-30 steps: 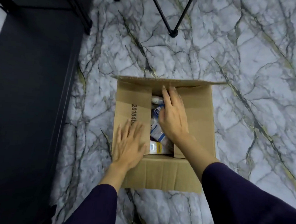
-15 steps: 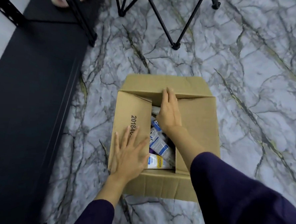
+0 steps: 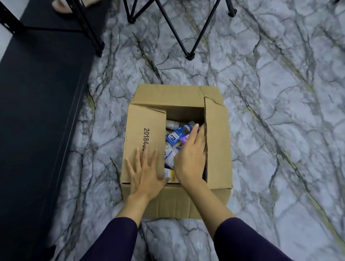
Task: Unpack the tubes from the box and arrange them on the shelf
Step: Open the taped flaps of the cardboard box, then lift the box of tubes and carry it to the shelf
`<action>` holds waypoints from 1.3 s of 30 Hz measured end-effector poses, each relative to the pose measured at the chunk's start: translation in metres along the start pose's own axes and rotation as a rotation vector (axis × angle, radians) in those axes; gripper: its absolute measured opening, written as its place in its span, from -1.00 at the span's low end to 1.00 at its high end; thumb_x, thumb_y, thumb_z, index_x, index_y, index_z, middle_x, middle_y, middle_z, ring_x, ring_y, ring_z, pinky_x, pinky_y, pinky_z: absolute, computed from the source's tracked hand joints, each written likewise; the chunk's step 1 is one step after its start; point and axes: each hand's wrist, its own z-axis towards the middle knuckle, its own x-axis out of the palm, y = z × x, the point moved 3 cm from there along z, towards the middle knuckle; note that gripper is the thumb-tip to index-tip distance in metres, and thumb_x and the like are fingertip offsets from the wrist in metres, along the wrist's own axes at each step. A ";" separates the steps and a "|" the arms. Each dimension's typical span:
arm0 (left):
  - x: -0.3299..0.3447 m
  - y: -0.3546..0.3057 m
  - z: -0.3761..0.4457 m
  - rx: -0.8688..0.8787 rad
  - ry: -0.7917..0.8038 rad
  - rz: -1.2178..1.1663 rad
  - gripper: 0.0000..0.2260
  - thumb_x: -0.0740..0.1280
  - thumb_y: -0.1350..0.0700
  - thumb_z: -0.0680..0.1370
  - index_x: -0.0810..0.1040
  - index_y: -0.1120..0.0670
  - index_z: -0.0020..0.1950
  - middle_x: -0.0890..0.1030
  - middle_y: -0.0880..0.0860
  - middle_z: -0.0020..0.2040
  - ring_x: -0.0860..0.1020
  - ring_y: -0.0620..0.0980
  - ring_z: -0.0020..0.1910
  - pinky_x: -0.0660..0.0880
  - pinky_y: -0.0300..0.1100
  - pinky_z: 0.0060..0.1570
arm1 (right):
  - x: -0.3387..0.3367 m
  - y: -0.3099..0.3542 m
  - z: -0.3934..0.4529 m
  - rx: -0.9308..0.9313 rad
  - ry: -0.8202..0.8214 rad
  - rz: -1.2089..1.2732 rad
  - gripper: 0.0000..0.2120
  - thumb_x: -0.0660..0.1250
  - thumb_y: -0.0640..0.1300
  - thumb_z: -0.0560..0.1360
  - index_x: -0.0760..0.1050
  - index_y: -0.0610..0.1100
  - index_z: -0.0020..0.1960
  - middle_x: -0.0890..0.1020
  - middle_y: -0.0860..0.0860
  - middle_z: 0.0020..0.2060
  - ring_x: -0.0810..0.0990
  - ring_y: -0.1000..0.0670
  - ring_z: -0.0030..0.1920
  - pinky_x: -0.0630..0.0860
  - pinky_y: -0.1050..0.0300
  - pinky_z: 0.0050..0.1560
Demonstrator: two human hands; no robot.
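1. Centre of frame, on the marble floor (image 3: pixel 270 96): I see the box (image 3: pixel 175 201), flaps open, tubes (image 3: pixel 175 136) inside.
2. Left hand (image 3: pixel 146 175) flat on left flap, fingers spread.
3. Right hand (image 3: pixel 190 159) reaching among the tubes, fingers loosely together; can't tell if gripping.
4. Shelf (image 3: pixel 34 101) at frame left.

Black digits "20184" printed sideways on the left top flap of the brown cardboard box (image 3: pixel 144 140); the left hand (image 3: pixel 145 175) covers the rest. Blue-and-white tube (image 3: pixel 175 135) inside has a white logo, too blurred to read.
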 end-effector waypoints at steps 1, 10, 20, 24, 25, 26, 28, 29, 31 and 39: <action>-0.002 -0.006 -0.001 -0.025 0.017 -0.009 -0.13 0.24 -0.34 0.44 -0.17 -0.07 0.56 -0.29 0.08 0.55 -0.32 0.18 0.51 -0.29 0.30 0.38 | -0.012 -0.010 0.002 -0.016 -0.062 -0.044 -0.23 0.28 -0.29 0.51 -0.12 -0.23 0.55 -0.05 -0.17 0.54 -0.02 -0.13 0.54 0.10 -0.02 0.51; 0.007 -0.029 0.000 -0.277 -0.001 -0.140 -0.07 0.42 -0.02 0.44 -0.21 -0.07 0.55 -0.32 0.17 0.53 -0.28 0.28 0.50 -0.15 0.45 0.35 | -0.020 -0.120 0.003 0.138 0.114 -0.154 -0.19 0.31 -0.35 0.46 -0.12 -0.29 0.53 0.02 -0.18 0.53 0.03 -0.15 0.53 0.05 0.06 0.48; -0.055 -0.002 -0.059 -0.120 -0.677 -0.249 -0.48 0.31 0.44 0.41 0.47 0.11 0.33 0.42 0.08 0.39 0.51 0.13 0.24 0.52 0.08 0.11 | -0.015 -0.105 -0.017 0.233 0.145 -0.148 -0.09 0.40 -0.30 0.40 -0.14 -0.31 0.52 0.06 -0.25 0.50 0.11 -0.22 0.48 0.12 -0.03 0.47; -0.077 0.045 -0.063 -0.365 -0.571 -0.055 -0.43 0.33 0.35 0.39 0.44 0.04 0.38 0.26 0.05 0.50 0.27 0.12 0.41 0.23 0.15 0.34 | -0.018 -0.097 -0.023 0.279 0.184 -0.114 -0.08 0.41 -0.29 0.41 -0.15 -0.31 0.52 -0.02 -0.23 0.52 0.02 -0.22 0.51 0.07 -0.05 0.49; -0.076 0.054 -0.061 -0.446 -0.479 0.012 -0.44 0.35 0.30 0.40 0.41 0.05 0.40 0.17 0.05 0.54 0.15 0.13 0.48 0.09 0.20 0.41 | -0.018 -0.097 -0.023 0.301 0.187 -0.083 -0.09 0.40 -0.31 0.41 -0.15 -0.31 0.52 -0.02 -0.23 0.52 0.01 -0.22 0.51 0.06 -0.06 0.50; -0.072 0.062 -0.057 -0.510 -0.379 0.060 -0.45 0.35 0.25 0.43 0.38 0.09 0.42 0.09 0.06 0.56 0.03 0.15 0.52 -0.05 0.24 0.43 | -0.019 -0.097 -0.022 0.320 0.180 -0.055 -0.11 0.39 -0.34 0.41 -0.13 -0.32 0.52 0.00 -0.24 0.51 0.01 -0.21 0.51 0.06 -0.06 0.50; -0.061 0.071 -0.050 -0.557 -0.217 0.045 -0.50 0.27 0.13 0.53 0.30 0.16 0.47 0.02 0.08 0.57 -0.09 0.17 0.54 -0.18 0.29 0.41 | -0.019 -0.097 -0.021 0.330 0.135 -0.024 -0.16 0.37 -0.38 0.39 -0.06 -0.33 0.51 0.09 -0.26 0.49 0.08 -0.23 0.49 0.11 -0.09 0.48; -0.054 0.073 -0.046 -0.550 -0.162 -0.009 -0.51 0.22 0.07 0.58 0.25 0.17 0.49 0.04 0.08 0.57 -0.07 0.16 0.54 -0.17 0.29 0.42 | -0.019 -0.098 -0.019 0.321 0.098 -0.018 -0.20 0.35 -0.41 0.38 -0.01 -0.34 0.50 0.15 -0.27 0.46 0.14 -0.24 0.46 0.16 -0.11 0.46; -0.043 0.070 -0.034 -0.517 -0.089 -0.154 -0.49 0.16 0.01 0.62 0.17 0.17 0.52 0.13 0.10 0.55 0.09 0.15 0.52 0.01 0.24 0.43 | -0.018 -0.101 -0.014 0.313 0.040 0.000 -0.28 0.30 -0.44 0.39 0.07 -0.35 0.47 0.24 -0.29 0.42 0.22 -0.25 0.42 0.22 -0.13 0.41; -0.025 0.060 0.029 -0.474 -0.095 -0.440 -0.66 0.17 0.08 0.63 0.29 0.16 0.38 0.53 0.24 0.19 0.53 0.25 0.12 0.48 0.06 0.00 | -0.012 -0.124 0.027 0.354 -0.103 0.038 -0.68 0.18 -0.19 0.59 0.33 -0.25 0.31 0.51 -0.26 0.20 0.49 -0.29 0.17 0.42 -0.10 0.07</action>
